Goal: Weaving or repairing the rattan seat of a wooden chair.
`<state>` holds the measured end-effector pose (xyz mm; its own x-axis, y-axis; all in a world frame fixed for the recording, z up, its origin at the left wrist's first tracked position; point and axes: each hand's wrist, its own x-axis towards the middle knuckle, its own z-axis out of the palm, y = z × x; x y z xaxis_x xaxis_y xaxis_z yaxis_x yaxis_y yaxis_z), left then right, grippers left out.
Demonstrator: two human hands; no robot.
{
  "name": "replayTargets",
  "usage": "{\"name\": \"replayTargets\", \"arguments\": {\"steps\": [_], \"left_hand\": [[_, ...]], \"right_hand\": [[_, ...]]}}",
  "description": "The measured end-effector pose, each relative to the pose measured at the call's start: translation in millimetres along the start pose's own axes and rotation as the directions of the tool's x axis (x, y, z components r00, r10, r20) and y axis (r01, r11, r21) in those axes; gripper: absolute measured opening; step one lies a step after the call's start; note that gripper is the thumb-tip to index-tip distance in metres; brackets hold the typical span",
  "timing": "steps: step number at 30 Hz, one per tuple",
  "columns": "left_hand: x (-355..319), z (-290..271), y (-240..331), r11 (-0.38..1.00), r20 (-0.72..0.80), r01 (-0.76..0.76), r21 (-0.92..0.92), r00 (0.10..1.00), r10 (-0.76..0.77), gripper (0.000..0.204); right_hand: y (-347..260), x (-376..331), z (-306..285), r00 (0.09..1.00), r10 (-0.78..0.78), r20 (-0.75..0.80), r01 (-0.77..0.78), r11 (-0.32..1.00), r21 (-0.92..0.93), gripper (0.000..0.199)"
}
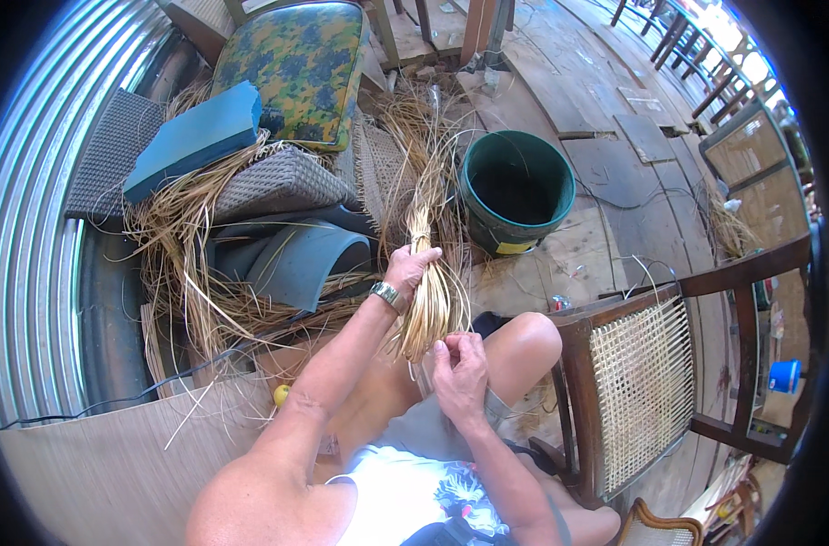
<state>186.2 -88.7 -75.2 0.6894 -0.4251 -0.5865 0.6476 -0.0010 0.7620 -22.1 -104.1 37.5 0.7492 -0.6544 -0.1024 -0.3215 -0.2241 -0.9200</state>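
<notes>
A bundle of pale rattan strips point(430, 309), tied near its upper part, hangs in front of me. My left hand point(407, 276) is closed around it just below the tie, with a metal watch on the wrist. Beside the bundle's lower end, my right hand point(461, 371) has its thumb and fingers pinched together. A thin strand from the bundle runs down to those fingertips; exactly how it lies between them is partly hidden.
A dark green bucket point(517, 182) stands just beyond the bundle. At left lie loose rattan strips point(182, 273), a blue foam block point(196, 141) and a patterned cushion point(292, 73). A wooden chair with a woven cane panel point(642, 387) is close on my right.
</notes>
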Motion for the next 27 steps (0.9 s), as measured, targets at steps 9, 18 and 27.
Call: {"name": "replayTargets", "arguments": {"steps": [9,18,27], "left_hand": [[-3,8,1,1.000,-0.023,0.015,-0.005,1.000,-0.016,0.020],[5,0,3,0.990,0.107,0.136,-0.040,0.986,-0.132,0.029],[-6,-21,4,0.986,0.266,0.127,-0.111,0.959,-0.094,0.026]], "right_hand": [[5,-3,7,0.939,-0.329,-0.106,0.302,0.930,-0.207,0.012],[4,4,8,0.999,0.030,-0.033,-0.031,0.999,-0.023,0.012],[-2,4,14,0.998,-0.017,-0.067,0.014,0.998,-0.055,0.015]]}}
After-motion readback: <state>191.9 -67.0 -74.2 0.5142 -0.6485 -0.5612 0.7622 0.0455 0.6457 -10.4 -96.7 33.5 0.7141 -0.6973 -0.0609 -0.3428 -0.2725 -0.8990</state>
